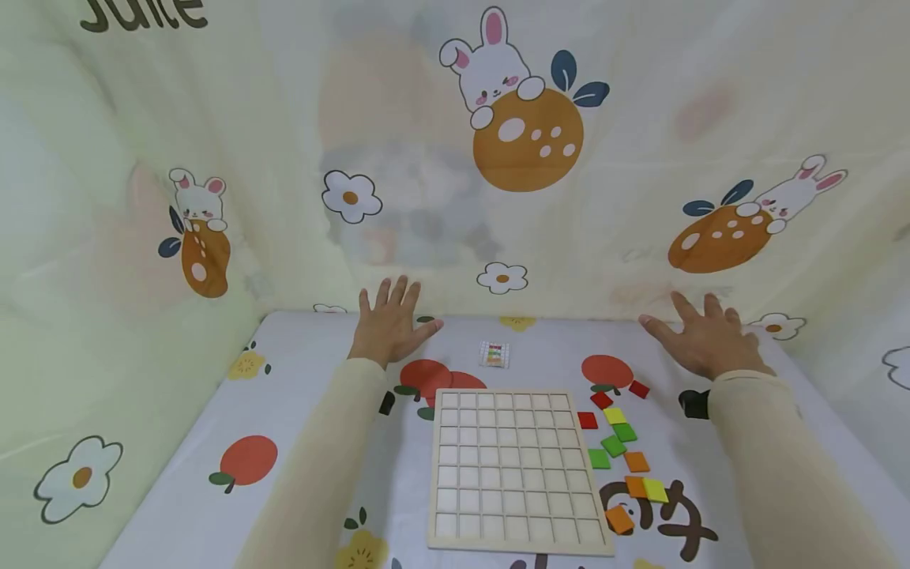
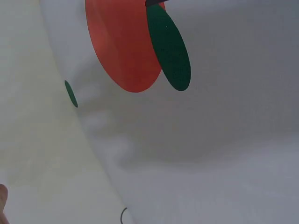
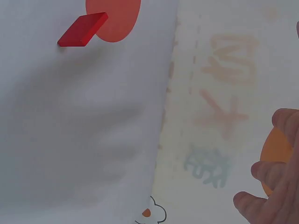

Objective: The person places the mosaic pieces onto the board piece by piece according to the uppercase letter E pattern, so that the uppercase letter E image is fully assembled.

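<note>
In the head view the left hand (image 1: 387,324) reaches forward near the back edge of the table, its fingers spread and holding nothing. The right hand (image 1: 705,338) is spread at the back right, also empty, with a red tile (image 1: 639,390) nearer the body. Between the arms lies a wooden grid board (image 1: 519,479) whose cells are bare. Beside its right edge are scattered red, yellow, green and orange tiles (image 1: 614,446). A small patterned card (image 1: 494,354) lies behind the board. In the right wrist view, fingers (image 3: 268,175) show at the right, apart from the red tile (image 3: 83,30).
A pale curtain (image 1: 426,237) with rabbit and flower prints rises behind and at both sides. The white tablecloth (image 1: 192,506) carries fruit and flower prints. Dark printed shapes partly show by each forearm.
</note>
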The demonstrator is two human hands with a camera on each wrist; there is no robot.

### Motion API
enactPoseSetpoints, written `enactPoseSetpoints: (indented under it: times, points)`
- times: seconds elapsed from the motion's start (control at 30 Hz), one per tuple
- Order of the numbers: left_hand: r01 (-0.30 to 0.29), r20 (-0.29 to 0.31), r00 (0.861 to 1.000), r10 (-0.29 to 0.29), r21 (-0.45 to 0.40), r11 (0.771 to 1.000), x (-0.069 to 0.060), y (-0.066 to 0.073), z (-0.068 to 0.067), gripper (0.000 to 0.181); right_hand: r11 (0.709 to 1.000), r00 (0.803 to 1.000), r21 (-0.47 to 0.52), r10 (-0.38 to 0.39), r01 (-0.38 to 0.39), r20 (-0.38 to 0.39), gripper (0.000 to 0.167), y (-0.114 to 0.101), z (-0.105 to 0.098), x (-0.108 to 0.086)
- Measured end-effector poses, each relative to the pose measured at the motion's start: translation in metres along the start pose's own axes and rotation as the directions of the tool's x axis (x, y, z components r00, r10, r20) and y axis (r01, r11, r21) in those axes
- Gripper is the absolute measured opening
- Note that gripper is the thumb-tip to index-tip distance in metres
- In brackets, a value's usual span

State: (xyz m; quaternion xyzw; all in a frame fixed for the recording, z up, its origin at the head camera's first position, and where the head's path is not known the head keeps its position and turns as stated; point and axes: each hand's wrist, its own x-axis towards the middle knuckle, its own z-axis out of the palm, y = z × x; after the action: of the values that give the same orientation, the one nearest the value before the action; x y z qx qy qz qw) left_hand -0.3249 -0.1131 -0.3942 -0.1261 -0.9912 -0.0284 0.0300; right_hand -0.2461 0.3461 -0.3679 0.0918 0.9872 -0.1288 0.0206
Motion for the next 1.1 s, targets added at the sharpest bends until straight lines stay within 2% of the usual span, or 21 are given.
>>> enactPoseSetpoints:
  times: [0.37,0.57,0.67,0.73,0.83,0.93,1.1]
  points:
    - [-0.008,0.004,1.0,0.009,-0.032,0.999,-0.003,0.0,0.003,0.09,1.0,1.0,0.015,-0.004,0.004,0.022,0.107,-0.005,0.006,-0.003]
    - [0.018,0.005,1.0,-0.018,-0.17,0.985,-0.012,0.002,0.012,0.084,0.994,0.995,0.101,-0.04,0.032,0.087,0.103,-0.004,0.013,-0.004]
    - [0.044,0.053,0.998,-0.031,-0.263,0.964,-0.024,0.007,0.018,0.079,0.985,0.988,0.169,-0.058,0.034,0.142,0.097,0.002,0.02,-0.008]
    - [0.06,0.085,0.996,-0.033,-0.349,0.935,-0.034,0.009,0.024,0.07,0.975,0.983,0.22,-0.065,0.026,0.171,0.089,0.007,0.026,-0.011]
    - [0.1,0.139,0.99,-0.036,-0.486,0.868,-0.052,0.014,0.028,0.055,0.95,0.977,0.314,-0.072,0.005,0.201,0.077,0.014,0.036,-0.015]
    - [0.119,0.166,0.986,-0.026,-0.58,0.806,-0.071,0.018,0.034,0.04,0.927,0.975,0.375,-0.055,-0.03,0.215,0.068,0.018,0.047,-0.018]
    - [0.176,0.241,0.97,-0.007,-0.688,0.704,-0.103,0.026,0.047,0.034,0.92,0.984,0.386,-0.005,-0.066,0.18,0.055,0.022,0.065,-0.022]
